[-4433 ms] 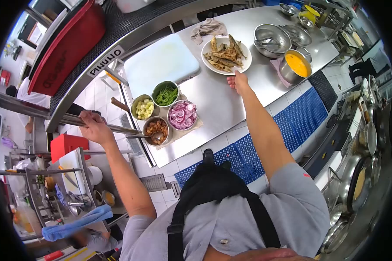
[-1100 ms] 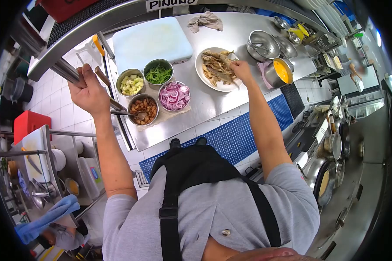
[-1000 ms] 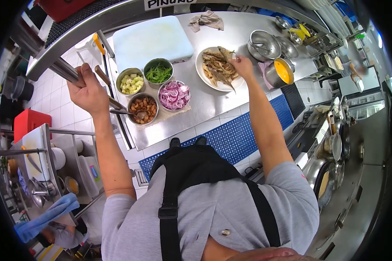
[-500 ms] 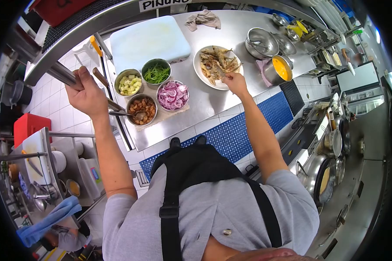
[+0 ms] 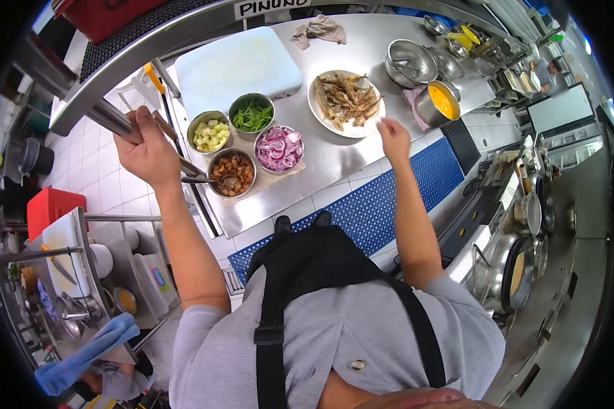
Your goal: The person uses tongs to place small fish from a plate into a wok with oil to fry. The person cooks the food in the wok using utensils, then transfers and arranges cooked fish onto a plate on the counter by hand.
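Note:
My left hand (image 5: pixel 149 151) is wrapped round a slanting steel post (image 5: pixel 109 117) of the overhead shelf. Beside it stand metal bowls of diced pale green vegetable (image 5: pixel 210 135), sliced green pieces (image 5: pixel 251 117), sliced red onion (image 5: pixel 280 149) and browned chunks (image 5: pixel 231 173) with a spoon in them. My right hand (image 5: pixel 394 141) hovers just off the right edge of a white plate (image 5: pixel 329 124). Its fingers are curled together, and whatever they may hold is hidden. Fried fish (image 5: pixel 348 99) is heaped on the plate.
A pale blue cutting board (image 5: pixel 237 68) and a crumpled cloth (image 5: pixel 318 31) lie on the steel table (image 5: pixel 334 160). Steel bowls (image 5: pixel 411 63) and a pot of orange-yellow liquid (image 5: pixel 443 103) stand at the right. Pans (image 5: pixel 513 273) line the stove side. Another person works at lower left.
My right hand has left the fish and drawn back to the right, off the plate. My left hand stays on the post. The whole view has shifted slightly.

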Demonstrator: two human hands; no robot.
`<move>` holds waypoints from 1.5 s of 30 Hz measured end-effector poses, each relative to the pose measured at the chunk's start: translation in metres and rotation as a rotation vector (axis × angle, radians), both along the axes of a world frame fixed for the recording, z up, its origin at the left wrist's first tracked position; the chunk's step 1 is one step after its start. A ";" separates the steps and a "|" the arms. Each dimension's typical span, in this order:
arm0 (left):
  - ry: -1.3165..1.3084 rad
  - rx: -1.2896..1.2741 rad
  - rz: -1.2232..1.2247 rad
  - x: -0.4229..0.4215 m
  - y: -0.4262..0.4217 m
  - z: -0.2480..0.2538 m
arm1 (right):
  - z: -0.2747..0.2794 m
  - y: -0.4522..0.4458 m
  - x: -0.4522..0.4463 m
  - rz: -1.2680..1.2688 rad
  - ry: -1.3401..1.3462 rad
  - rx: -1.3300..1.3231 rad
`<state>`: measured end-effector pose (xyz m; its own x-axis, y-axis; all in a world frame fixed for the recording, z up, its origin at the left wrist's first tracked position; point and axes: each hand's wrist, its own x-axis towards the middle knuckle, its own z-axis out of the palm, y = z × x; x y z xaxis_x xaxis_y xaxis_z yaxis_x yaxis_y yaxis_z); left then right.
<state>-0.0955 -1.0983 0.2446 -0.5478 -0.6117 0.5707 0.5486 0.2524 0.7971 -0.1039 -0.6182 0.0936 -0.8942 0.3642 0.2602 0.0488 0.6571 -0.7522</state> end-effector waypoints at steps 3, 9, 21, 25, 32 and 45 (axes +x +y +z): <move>0.033 0.030 -0.032 -0.003 -0.006 -0.007 | -0.029 0.031 0.086 -0.223 -0.118 0.104; -0.026 0.039 -0.008 -0.001 0.003 0.000 | -0.106 0.062 0.213 -0.499 -0.240 0.022; -0.064 -0.296 0.339 -0.035 -0.035 -0.011 | -0.274 0.060 0.418 -0.889 -0.570 -0.678; -0.056 -0.436 0.508 -0.025 -0.028 -0.013 | -0.295 0.048 0.513 -1.646 0.164 -1.464; 0.205 -0.509 0.345 -0.009 -0.013 0.000 | -0.306 0.043 0.579 -1.893 0.672 -1.513; -0.050 -0.405 0.310 -0.013 -0.024 -0.005 | -0.327 -0.025 0.554 -0.553 0.304 -1.779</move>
